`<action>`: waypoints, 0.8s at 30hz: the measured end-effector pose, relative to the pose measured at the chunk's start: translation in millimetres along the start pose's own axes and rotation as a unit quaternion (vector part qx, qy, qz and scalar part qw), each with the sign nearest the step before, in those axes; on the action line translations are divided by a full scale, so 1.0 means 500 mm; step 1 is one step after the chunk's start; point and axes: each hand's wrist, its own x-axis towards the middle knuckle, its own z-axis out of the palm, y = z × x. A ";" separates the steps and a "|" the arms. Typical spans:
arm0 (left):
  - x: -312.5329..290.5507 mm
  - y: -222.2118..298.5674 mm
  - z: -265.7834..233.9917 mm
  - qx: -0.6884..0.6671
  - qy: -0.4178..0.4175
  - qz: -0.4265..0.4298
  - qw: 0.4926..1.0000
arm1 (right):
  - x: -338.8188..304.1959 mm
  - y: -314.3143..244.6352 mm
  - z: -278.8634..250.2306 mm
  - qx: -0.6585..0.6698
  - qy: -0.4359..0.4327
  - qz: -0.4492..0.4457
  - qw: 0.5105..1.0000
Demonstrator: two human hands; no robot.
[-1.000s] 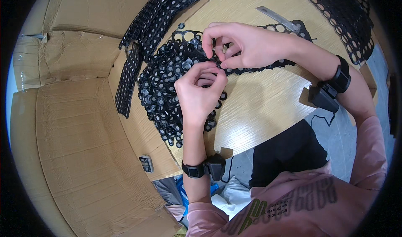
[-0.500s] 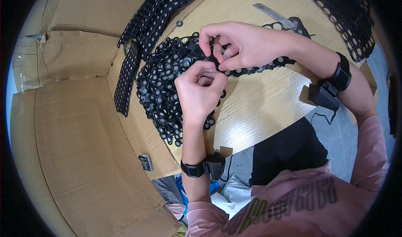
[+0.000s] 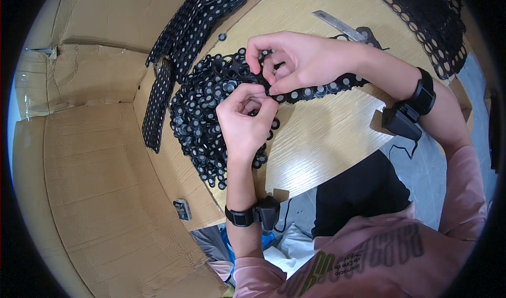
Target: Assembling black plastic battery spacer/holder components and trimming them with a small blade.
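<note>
My left hand (image 3: 244, 120) is closed in a pinch beside a heap of small black round pieces with grey centres (image 3: 197, 121). Thumb and forefinger meet at the left end of a black perforated strip with pale discs (image 3: 321, 91); their tips hide what lies between them. Just above and to the right, my right hand (image 3: 311, 60) bends over the same strip. Its thumb and curled fingers close on the strip's left end, close to the left fingertips. The strip runs rightward under my right hand and wrist.
A flat metal strip like a blade (image 3: 337, 24) lies beyond my right hand. Black dotted sheets (image 3: 197, 29) stand at the far left, and black netting with round holes (image 3: 421, 24) at the far right. A cardboard wall (image 3: 100, 155) borders the table's left side. A loose round piece (image 3: 222, 36) lies apart.
Both hands have shifted slightly left, and the left fingertips are a little lower, while the view has moved slightly. Both stay closed at the strip's end.
</note>
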 end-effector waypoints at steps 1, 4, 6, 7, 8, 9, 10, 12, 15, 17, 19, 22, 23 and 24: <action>0.000 -0.001 0.000 0.006 0.001 0.007 1.000 | 0.000 0.001 -0.001 0.001 0.004 -0.001 1.000; 0.002 -0.005 -0.001 -0.008 0.003 0.010 1.000 | 0.003 0.004 -0.004 0.006 0.003 0.001 1.000; 0.000 0.001 0.001 0.005 0.005 0.010 1.000 | 0.000 0.004 -0.007 0.009 -0.001 0.009 1.000; -0.001 0.003 0.001 0.019 0.007 0.011 1.000 | 0.001 0.005 -0.008 0.006 -0.004 0.010 1.000; -0.001 0.000 -0.004 0.020 0.004 0.022 1.000 | 0.004 0.004 -0.008 0.003 -0.005 0.010 1.000; -0.001 0.000 -0.005 0.020 0.004 0.023 1.000 | 0.004 0.004 -0.007 0.003 -0.004 0.009 1.000; -0.002 0.000 -0.005 0.014 0.001 0.010 1.000 | 0.002 0.003 -0.006 0.009 -0.009 0.023 1.000; 0.000 -0.002 -0.004 0.009 0.001 -0.001 1.000 | 0.005 0.004 -0.009 0.013 -0.016 0.036 0.999; -0.001 -0.002 -0.003 0.000 -0.001 0.012 1.000 | 0.003 0.006 -0.007 0.025 -0.019 0.008 0.999; 0.000 0.001 -0.005 -0.016 -0.017 0.009 1.000 | 0.001 0.002 -0.009 0.010 -0.014 0.049 0.999; 0.001 -0.001 -0.008 -0.023 -0.018 0.005 1.000 | 0.002 0.008 -0.009 0.007 -0.012 0.027 1.000; 0.002 -0.005 -0.011 -0.044 -0.022 0.002 0.999 | 0.005 0.015 -0.008 0.017 -0.012 -0.003 1.000; 0.003 -0.007 -0.013 -0.057 -0.026 0.002 0.998 | 0.005 0.014 -0.008 0.030 -0.013 -0.013 0.999; 0.003 -0.007 -0.014 -0.057 -0.027 0.002 0.998 | 0.005 0.012 -0.008 0.030 -0.013 -0.013 0.999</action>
